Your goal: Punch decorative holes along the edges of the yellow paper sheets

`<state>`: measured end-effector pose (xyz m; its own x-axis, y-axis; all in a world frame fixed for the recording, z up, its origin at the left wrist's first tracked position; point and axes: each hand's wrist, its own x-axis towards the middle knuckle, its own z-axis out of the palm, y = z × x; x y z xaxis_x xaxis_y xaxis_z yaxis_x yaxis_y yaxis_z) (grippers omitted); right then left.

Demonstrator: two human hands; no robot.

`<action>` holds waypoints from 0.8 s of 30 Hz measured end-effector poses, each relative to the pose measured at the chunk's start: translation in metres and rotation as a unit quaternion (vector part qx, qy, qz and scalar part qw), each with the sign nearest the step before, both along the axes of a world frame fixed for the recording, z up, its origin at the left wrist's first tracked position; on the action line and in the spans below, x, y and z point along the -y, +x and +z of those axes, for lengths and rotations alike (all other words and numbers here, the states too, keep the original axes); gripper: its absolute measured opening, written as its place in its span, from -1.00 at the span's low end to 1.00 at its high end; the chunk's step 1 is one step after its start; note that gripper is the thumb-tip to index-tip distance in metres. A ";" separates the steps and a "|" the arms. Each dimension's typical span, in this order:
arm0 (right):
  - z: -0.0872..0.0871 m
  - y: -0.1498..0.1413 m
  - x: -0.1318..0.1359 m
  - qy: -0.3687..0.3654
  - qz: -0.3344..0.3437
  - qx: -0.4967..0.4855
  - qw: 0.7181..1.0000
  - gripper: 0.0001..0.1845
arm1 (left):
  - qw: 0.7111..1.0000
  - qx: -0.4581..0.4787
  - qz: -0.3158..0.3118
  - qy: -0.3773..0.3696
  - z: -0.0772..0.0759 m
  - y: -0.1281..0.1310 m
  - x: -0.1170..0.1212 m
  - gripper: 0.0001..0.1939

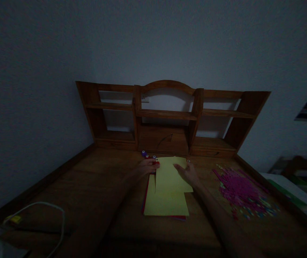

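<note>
Yellow paper sheets [166, 193] lie stacked on a wooden desk [94, 193], with a red sheet edge showing beneath at the left. My left hand [147, 167] rests at the stack's upper left corner, fingers curled over a small red thing beside several small round-topped objects [148, 155]. My right hand [187, 172] lies flat on the top yellow sheet near its upper right edge, fingers stretched out. The room is dim.
A pile of small pink and mixed-colour paper bits [240, 191] covers the desk's right side. A wooden shelf unit [166, 114] stands at the back against the wall. A white cable [48, 215] loops at the front left. A bed edge [290, 186] lies right.
</note>
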<state>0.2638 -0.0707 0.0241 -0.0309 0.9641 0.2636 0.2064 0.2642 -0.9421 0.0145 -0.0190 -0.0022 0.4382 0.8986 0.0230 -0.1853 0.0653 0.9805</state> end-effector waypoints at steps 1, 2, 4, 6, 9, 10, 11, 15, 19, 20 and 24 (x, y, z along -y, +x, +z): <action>0.000 0.000 0.000 0.000 0.005 0.005 1.000 -0.45 | 1.000 -0.001 0.000 -0.003 -0.001 0.000 -0.001 -0.73; 0.000 0.000 0.000 0.000 0.009 0.007 1.000 -0.45 | 1.000 -0.002 0.002 -0.006 -0.002 0.001 -0.002 -0.72; -0.002 0.000 0.000 -0.001 0.012 0.005 1.000 -0.44 | 1.000 -0.005 0.015 -0.011 -0.004 0.002 -0.003 -0.71; -0.004 0.000 -0.001 -0.006 0.014 -0.003 1.000 -0.42 | 0.999 -0.006 0.031 -0.010 -0.006 0.003 -0.004 -0.71; -0.007 0.000 -0.003 -0.015 0.015 -0.009 1.000 -0.40 | 0.999 -0.009 0.044 0.002 -0.006 0.004 -0.004 -0.69; -0.008 0.001 -0.004 -0.011 0.013 -0.007 1.000 -0.40 | 0.999 -0.011 0.051 0.009 -0.005 0.004 -0.004 -0.68; -0.008 0.000 -0.004 -0.004 0.010 -0.003 1.000 -0.40 | 0.998 -0.013 0.058 0.017 -0.004 0.005 -0.003 -0.67; -0.003 0.000 -0.002 0.020 0.006 -0.001 1.000 -0.43 | 0.995 -0.012 0.086 0.044 0.002 0.008 0.003 -0.65; 0.003 -0.002 0.003 -0.008 0.010 -0.008 1.000 -0.42 | 0.993 -0.008 0.112 0.034 0.005 0.013 0.008 -0.67; 0.005 -0.002 0.004 -0.011 0.008 -0.006 1.000 -0.40 | 0.993 -0.007 0.115 0.029 0.006 0.014 0.008 -0.67; 0.006 -0.002 0.006 0.007 0.004 -0.007 1.000 -0.38 | 0.993 0.009 0.116 0.018 0.007 0.015 0.009 -0.65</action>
<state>0.2614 -0.0763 0.0299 -0.0354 0.9601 0.2773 0.1904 0.2788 -0.9413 0.0292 -0.0276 0.0047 0.2186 0.9738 0.0634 -0.2081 -0.0170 0.9780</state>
